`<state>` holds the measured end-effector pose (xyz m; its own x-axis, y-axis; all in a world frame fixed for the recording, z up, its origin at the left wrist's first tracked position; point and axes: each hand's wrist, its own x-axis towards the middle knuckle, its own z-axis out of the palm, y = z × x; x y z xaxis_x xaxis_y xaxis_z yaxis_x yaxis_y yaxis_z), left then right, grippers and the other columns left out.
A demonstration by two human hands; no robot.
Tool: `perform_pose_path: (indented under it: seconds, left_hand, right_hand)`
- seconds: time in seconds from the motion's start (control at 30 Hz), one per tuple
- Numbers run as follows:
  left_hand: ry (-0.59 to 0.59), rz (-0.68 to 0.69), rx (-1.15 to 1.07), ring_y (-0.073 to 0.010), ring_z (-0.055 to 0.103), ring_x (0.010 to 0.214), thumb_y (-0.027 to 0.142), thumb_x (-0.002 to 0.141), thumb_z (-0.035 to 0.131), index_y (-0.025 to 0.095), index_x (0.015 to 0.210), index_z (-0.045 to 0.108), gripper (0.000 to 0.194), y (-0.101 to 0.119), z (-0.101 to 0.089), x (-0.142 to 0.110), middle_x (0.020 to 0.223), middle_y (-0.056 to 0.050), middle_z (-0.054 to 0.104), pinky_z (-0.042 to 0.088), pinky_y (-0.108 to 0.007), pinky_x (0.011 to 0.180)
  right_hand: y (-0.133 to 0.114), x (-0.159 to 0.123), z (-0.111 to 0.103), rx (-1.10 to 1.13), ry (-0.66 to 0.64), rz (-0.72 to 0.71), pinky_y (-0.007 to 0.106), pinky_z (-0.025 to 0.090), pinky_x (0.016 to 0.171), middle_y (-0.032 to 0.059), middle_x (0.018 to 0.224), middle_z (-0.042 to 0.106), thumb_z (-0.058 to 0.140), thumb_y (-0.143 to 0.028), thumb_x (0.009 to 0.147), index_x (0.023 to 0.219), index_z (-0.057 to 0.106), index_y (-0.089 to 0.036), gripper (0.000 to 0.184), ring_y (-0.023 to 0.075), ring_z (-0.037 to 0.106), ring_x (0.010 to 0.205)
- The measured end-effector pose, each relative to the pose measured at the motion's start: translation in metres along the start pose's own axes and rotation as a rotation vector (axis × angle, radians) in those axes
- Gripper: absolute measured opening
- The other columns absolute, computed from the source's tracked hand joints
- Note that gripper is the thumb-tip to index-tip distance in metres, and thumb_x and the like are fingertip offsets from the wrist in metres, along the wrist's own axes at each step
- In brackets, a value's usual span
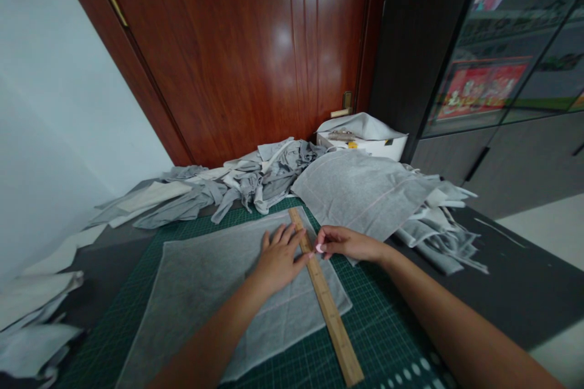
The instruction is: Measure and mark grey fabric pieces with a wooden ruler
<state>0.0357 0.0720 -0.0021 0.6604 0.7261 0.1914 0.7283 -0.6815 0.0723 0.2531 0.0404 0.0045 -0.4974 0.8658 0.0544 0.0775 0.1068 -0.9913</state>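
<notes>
My spread left hand (277, 260) touches a long wooden ruler (329, 309), slanting to lower right; beside it, my right hand (343, 243) pinches a small pink piece (320, 248).

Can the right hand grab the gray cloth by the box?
Likely yes: nothing stands between the right hand and that gray cloth, though its fingers hold a small pink piece.

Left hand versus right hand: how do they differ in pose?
The left hand is spread palm down on the grey cloth, fingertips reaching the wooden ruler; the right hand is curled, pinching a small pale pink piece. The left hand lies mostly left of the wooden ruler, the right hand to its right. Both are bare.
</notes>
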Motion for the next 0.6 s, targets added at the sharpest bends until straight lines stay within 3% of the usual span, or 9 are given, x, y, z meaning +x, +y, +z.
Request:
perform_pose_path:
  seconds: [0.6]
  left_hand:
    - [-0.022, -0.028, 0.022, -0.0301, 0.029, 0.136, 0.057, 0.091, 0.039, 0.027, 0.135, 0.043, 0.053, 0.0021, -0.0075, -0.0013, 0.148, -0.006, 0.038, 0.023, -0.058, 0.107]
  right_hand:
    - [0.0019, -0.0002, -0.0019, -0.022, -0.016, -0.016, 0.029, 0.047, 0.072, -0.0012, 0.08, 0.053, 0.067, -0.047, 0.077, 0.083, 0.053, -0.018, 0.033, 0.0118, 0.053, 0.073]
